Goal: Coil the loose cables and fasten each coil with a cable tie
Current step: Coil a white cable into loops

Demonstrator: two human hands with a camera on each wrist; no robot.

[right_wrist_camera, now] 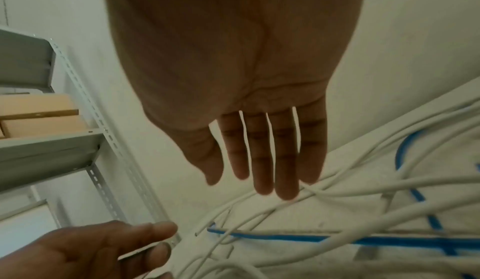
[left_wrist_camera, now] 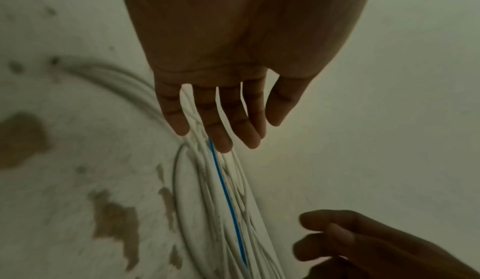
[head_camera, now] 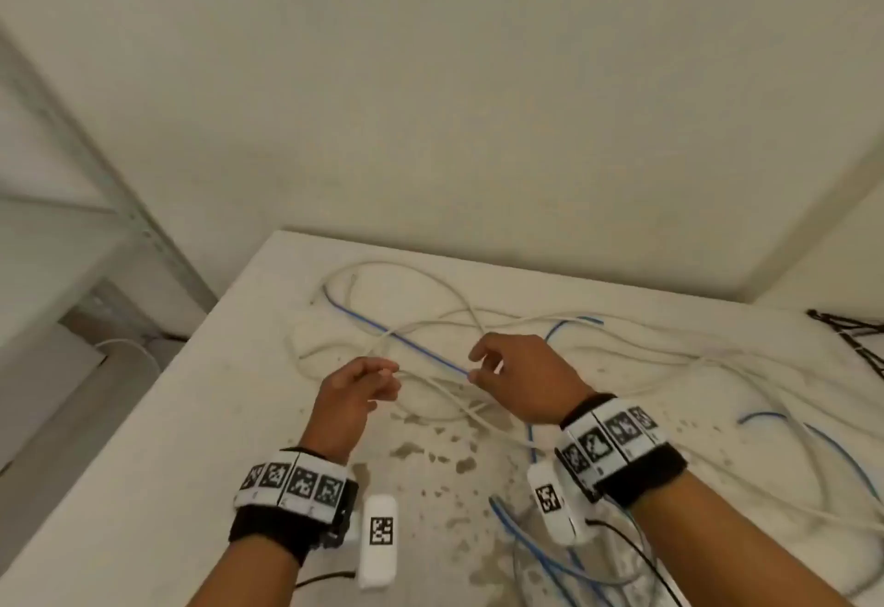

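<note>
Blue cable (head_camera: 421, 350) runs slantwise between your hands; right hand (head_camera: 521, 379) nearer, left hand (head_camera: 356, 391) beside; both loose-fingered, empty.

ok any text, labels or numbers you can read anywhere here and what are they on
No readable words or numbers.
Left wristband: square black-and-white marker codes, with tiny characters beneath, too blurred to read.
Right wristband: the same.
Two white pods: one code each, no words.
Cables, table, shelf boxes: no print visible.
</note>
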